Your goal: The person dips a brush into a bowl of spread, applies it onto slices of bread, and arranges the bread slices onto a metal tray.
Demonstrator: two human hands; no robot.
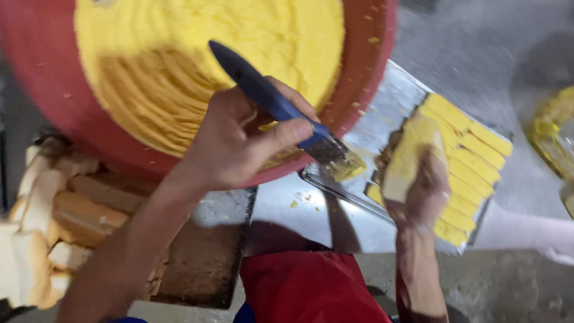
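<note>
Head view: a person brushes yellow spread onto bread over a metal tray, seen from above.

Far left: a stack of pale bread slices [36,221] sits in a dark tray [203,269], well apart from the work.

Bowl: a large red bowl [48,90] fills the top of the frame, holding a thick yellow spread [209,54] marked with brush grooves.

Left hand: the left hand [233,143] is closed around the blue handle of a pastry brush [281,107], thumb along the handle, bristles loaded with spread just past the bowl's rim.

Right hand: the right hand [418,191] is curled under a single bread slice [409,155], holding it tilted above the tray with its coated face up.

Tray: a metal baking tray [311,209] rests on the grey bench [508,281]; coated slices [472,161] lie in a row at its right end, touching one another.

Handling: the slice looks light, soft and easily crushed, and greasy once coated; it is probably best held by its bare edges and underside. The brush looks stiff and light, best gripped mid-handle.
</note>
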